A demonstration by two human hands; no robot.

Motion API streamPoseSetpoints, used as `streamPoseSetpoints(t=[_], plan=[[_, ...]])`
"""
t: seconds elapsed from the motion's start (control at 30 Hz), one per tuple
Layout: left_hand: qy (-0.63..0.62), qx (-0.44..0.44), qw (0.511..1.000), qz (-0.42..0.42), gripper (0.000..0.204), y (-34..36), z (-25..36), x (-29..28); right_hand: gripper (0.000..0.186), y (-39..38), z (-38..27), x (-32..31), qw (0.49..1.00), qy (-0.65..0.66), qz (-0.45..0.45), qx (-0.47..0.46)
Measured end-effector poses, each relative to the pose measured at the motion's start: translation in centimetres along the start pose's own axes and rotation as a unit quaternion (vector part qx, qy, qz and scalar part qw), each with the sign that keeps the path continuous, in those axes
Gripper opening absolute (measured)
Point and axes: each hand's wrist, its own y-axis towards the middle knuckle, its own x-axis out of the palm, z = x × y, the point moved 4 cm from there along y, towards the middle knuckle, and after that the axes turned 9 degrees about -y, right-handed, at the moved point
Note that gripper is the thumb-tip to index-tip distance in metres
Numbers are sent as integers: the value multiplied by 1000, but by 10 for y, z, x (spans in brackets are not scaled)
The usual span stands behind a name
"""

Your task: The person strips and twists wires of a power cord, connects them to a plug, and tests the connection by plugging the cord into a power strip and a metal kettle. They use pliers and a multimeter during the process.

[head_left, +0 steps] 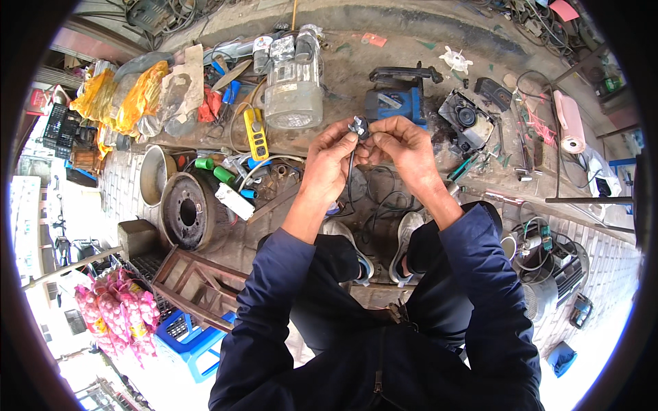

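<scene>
On my feed: left hand (327,159) has thumb and fingers pinched on a small dark plug-like fitting (357,127), upper centre of frame. Right hand (403,145) has fingertips bunched right beside it; can't tell if they grip it too. Black cord (351,177) hangs below, probably slack so it doesn't tug. I read the raised two-handed hold as steadying for close finger work. Blue power tool (392,104) sits upper centre, partly behind the right hand.
</scene>
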Motion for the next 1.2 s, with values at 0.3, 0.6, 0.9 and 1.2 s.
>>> streamPoseSetpoints(t=[0.3, 0.6, 0.9, 1.2], plan=[[-47, -50, 998, 10, 25, 7, -6, -14, 13, 4, 10, -1, 1000, 18, -6, 5], [-73, -64, 995, -14, 24, 17, -12, -18, 14, 8, 13, -4, 1000, 15, 13, -1], [-57, -35, 998, -20, 26, 20, -12, -10, 13, 9, 14, -8, 999, 31, 25, -9], [-4, -17, 999, -34, 39, 17, -7, 1, 13, 3, 4, -9, 998, 42, 40, 38]])
